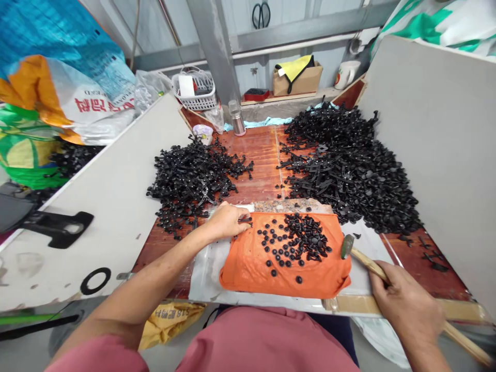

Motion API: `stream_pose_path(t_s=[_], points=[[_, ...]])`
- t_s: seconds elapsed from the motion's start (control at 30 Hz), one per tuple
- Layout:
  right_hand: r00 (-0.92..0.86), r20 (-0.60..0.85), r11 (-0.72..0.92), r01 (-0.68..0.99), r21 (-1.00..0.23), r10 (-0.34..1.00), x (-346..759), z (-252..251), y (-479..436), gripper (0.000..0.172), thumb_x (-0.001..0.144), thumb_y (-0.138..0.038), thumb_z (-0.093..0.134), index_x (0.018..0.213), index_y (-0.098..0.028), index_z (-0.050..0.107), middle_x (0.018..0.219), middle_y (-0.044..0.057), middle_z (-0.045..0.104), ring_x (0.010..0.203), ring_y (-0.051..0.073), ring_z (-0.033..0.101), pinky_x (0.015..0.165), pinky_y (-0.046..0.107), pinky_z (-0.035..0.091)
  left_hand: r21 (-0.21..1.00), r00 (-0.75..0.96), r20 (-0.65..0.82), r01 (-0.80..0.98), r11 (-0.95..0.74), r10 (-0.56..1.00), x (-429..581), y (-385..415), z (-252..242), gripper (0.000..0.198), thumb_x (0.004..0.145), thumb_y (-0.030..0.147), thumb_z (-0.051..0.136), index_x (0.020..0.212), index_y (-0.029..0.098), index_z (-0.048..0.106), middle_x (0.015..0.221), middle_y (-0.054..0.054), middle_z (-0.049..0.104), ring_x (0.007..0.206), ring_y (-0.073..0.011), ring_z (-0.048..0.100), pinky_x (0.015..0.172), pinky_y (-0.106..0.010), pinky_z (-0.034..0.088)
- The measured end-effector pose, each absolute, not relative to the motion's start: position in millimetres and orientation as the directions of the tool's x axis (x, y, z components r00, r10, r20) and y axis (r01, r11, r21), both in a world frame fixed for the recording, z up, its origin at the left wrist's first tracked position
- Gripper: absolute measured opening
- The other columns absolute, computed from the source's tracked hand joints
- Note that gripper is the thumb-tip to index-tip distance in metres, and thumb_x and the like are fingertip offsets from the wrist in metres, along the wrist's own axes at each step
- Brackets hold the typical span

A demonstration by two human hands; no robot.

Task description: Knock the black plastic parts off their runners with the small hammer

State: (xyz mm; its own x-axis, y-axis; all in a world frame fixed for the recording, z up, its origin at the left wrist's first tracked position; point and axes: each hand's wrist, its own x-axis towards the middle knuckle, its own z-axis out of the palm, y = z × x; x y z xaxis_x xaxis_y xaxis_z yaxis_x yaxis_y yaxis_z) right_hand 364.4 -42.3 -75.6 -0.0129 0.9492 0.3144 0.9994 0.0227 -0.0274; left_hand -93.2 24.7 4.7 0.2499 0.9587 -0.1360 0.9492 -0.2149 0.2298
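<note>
You are reaching your left arm over the near edge of the table (263, 150), left hand (228, 221) palm-down, fingertips pinching a small black piece (245, 220) at the far left corner of the orange cloth (248, 274). Your right hand (408, 299) is gripping the hammer (369, 264) by its handle, head showing at the cloth's right edge. Black caps (310, 237) are lying loose on the cloth. A left pile (186, 181) and a right pile (349, 170) are flanking it.
</note>
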Motion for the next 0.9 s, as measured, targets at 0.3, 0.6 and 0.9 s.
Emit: stream_pose_path(t_s=[0.3, 0.6, 0.9], points=[[-0.047, 0.333, 0.058, 0.998, -0.025, 0.942, 366.2, -76.5, -41.6, 0.026, 0.097, -0.035, 0.054, 0.107, -0.023, 0.074, 0.095, 0.003, 0.074, 0.065, 0.013, 0.059, 0.053, 0.027, 0.032, 0.337, 0.325, -0.112, 0.901, -0.271, 0.939, -81.5, 32.1, -0.9, 0.019, 0.089, 0.030, 0.061, 0.075, 0.022, 0.071, 0.066, 0.002, 0.070, 0.065, -0.0149, 0.062, 0.076, -0.027, 0.035], [-0.022, 0.326, 0.039, 0.998, -0.044, 0.945, 362.7, -72.7, -42.1, 0.026, 0.097, -0.037, 0.053, 0.104, -0.023, 0.074, 0.093, 0.002, 0.074, 0.062, 0.014, 0.059, 0.051, 0.027, 0.032, 0.358, 0.325, -0.199, 0.902, -0.240, 0.925, -71.9, 47.1, -2.6, 0.031, 0.091, 0.043, 0.057, 0.071, 0.020, 0.060, 0.066, 0.003, 0.065, 0.067, -0.0150, 0.058, 0.065, -0.025, 0.031], [-0.050, 0.348, 0.064, 0.998, -0.028, 0.936, 366.9, -81.2, -43.3, 0.027, 0.098, -0.038, 0.052, 0.107, -0.023, 0.072, 0.095, 0.001, 0.074, 0.064, 0.014, 0.060, 0.053, 0.028, 0.032, 0.407, 0.360, -0.064, 0.861, -0.305, 0.931, -95.9, 11.6, 11.6, 0.038, 0.104, 0.032, 0.032, 0.086, 0.020, 0.063, 0.089, -0.004, 0.069, 0.085, -0.0201, 0.061, 0.084, -0.035, 0.038]])
